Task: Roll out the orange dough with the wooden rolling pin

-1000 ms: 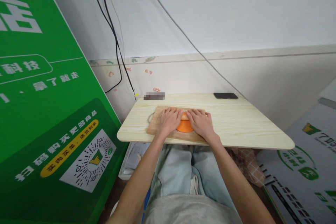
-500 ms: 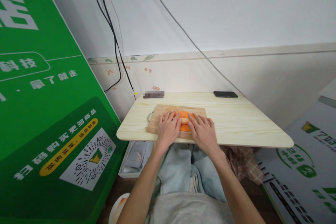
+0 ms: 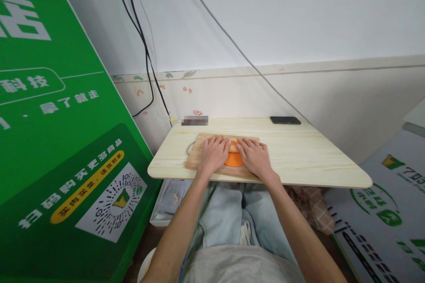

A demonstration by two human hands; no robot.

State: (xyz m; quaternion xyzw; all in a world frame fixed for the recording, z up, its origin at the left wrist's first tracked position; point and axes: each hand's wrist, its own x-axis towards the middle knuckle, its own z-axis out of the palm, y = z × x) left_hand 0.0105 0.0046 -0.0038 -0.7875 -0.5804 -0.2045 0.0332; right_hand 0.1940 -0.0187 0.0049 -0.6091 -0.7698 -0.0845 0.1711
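An orange lump of dough or clay (image 3: 233,158) lies on a wooden cutting board (image 3: 196,154) near the front of a pale wooden table (image 3: 299,159). My left hand (image 3: 214,152) rests palm down on the lump's left part, fingers stretched forward and together. My right hand (image 3: 253,155) lies flat on its right part the same way. Between the two hands only a small strip of the orange mass shows; the remainder is hidden under my palms.
A dark phone (image 3: 285,120) lies at the table's back right and a small dark object (image 3: 195,120) at the back left. A big green sign (image 3: 59,141) stands to the left. Cables (image 3: 146,53) hang down the wall. Printed boards (image 3: 388,203) lean at the right.
Both hands slid forward over the orange lump after pulling back toward me half a second ago, a back-and-forth rolling motion. The board and table stayed put.
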